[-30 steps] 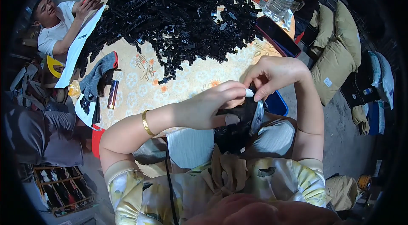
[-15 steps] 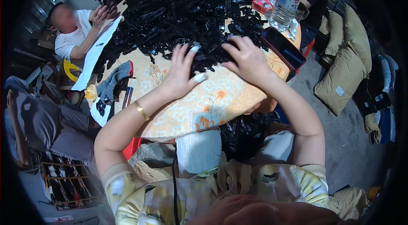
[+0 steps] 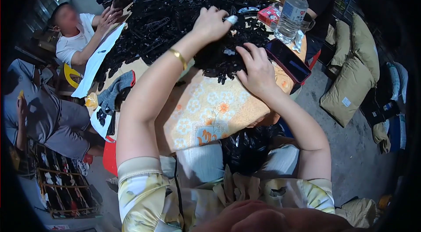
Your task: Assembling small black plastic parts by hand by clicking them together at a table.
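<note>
A wide heap of small black plastic parts (image 3: 151, 24) covers the far half of a table with a flowered cloth (image 3: 188, 120). Across the middle of the heap reaches my left hand (image 3: 211, 24), palm down, fingers bent and thumb held apart. White tape wraps that thumb, and a gold bracelet (image 3: 179, 58) circles the wrist. My right hand (image 3: 259, 70) rests at the near right edge of the heap, fingers spread beside loose black parts (image 3: 221, 74). Nothing shows in its grasp. What lies under the left fingertips is hidden.
Right of the heap lie a dark phone (image 3: 289, 61), a water bottle (image 3: 291, 15) and a red box (image 3: 268, 15). A grey glove (image 3: 115, 92) sits at the left edge. Two people work around the table; another stands lower left. Tan sacks (image 3: 351, 87) lie on the floor.
My left hand has moved forward and right, deeper over the heap. My right hand has shifted slightly nearer me. Some black parts now sit closer to the near side of the cloth.
</note>
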Tool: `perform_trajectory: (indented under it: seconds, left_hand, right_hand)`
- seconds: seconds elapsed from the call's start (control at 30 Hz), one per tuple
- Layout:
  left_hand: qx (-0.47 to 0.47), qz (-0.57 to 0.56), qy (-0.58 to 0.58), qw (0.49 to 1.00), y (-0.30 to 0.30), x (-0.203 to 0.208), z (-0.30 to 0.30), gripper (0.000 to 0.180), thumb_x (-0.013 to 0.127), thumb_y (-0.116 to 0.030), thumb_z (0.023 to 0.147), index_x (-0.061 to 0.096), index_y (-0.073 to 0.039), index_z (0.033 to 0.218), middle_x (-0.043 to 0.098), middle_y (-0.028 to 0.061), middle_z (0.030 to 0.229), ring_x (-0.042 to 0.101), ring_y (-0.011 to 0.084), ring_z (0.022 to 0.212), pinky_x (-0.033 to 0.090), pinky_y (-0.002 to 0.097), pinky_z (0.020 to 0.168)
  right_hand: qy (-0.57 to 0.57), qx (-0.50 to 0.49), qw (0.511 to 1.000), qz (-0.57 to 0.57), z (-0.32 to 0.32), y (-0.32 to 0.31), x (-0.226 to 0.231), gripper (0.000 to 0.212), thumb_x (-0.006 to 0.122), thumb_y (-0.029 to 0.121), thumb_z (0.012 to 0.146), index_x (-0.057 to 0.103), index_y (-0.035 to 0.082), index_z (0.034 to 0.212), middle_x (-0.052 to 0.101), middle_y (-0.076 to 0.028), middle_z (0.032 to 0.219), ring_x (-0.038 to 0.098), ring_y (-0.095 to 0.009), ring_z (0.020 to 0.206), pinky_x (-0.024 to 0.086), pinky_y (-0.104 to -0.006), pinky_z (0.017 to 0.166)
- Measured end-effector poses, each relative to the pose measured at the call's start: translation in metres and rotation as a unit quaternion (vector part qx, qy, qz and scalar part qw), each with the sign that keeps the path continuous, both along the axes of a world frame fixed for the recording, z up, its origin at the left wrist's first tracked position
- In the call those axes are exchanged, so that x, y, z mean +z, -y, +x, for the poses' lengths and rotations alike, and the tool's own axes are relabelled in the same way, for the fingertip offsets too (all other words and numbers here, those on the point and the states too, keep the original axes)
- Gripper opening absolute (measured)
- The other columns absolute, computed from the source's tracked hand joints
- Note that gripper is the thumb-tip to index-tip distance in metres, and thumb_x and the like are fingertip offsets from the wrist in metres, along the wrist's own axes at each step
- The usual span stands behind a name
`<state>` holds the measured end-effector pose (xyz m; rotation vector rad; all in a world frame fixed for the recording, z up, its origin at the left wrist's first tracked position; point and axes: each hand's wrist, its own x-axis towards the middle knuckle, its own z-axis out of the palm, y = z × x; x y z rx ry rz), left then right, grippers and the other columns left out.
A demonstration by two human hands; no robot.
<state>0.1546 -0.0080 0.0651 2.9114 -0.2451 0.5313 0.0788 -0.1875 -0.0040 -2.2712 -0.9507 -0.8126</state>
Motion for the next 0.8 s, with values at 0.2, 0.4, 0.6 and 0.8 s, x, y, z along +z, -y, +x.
perform_trajectory:
  seconds: [0.2,0.4,0.6,0.8]
  left_hand:
    - [-0.038,0.166,-0.019,0.985,-0.007,-0.013,0.067,0.043,0.054,-0.042,0.083,0.057,-0.02,0.119,0.05,0.0076,0.128,0.041,0.0316,0.121,0.029,0.0486,0.103]
    - [0.009,0.216,-0.11,0.97,-0.016,-0.011,0.072,0.039,0.054,-0.033,0.081,0.053,-0.024,0.119,0.052,0.011,0.121,0.048,0.0324,0.113,0.041,0.0439,0.092]
    - [-0.066,0.18,-0.107,0.976,-0.055,-0.002,0.031,0.038,0.057,-0.021,0.079,0.054,-0.015,0.116,0.06,0.0126,0.108,0.051,0.0317,0.107,0.042,0.0397,0.093]
    - [-0.06,-0.022,-0.029,0.997,-0.079,0.001,-0.036,0.036,0.059,-0.013,0.08,0.052,-0.001,0.114,0.058,0.0171,0.105,0.053,0.0336,0.102,0.042,0.037,0.091]
  right_hand:
    - [0.06,0.234,0.969,-0.059,0.001,-0.008,0.005,0.039,0.057,0.009,0.062,0.061,0.009,0.101,0.053,-0.011,0.115,0.047,-0.03,0.112,0.036,-0.0484,0.093]
    - [0.009,0.238,0.968,-0.079,0.005,-0.005,-0.004,0.022,0.063,0.015,0.073,0.064,0.012,0.095,0.051,-0.008,0.123,0.043,-0.028,0.12,0.03,-0.0529,0.099]
    - [0.003,0.225,0.972,-0.074,0.007,-0.003,-0.006,0.015,0.064,0.015,0.076,0.064,0.011,0.09,0.051,-0.008,0.123,0.042,-0.026,0.121,0.03,-0.052,0.1]
    - [0.01,0.209,0.976,-0.056,0.005,-0.002,-0.005,0.011,0.065,0.013,0.074,0.06,0.006,0.08,0.052,-0.01,0.121,0.043,-0.026,0.119,0.03,-0.0511,0.099]
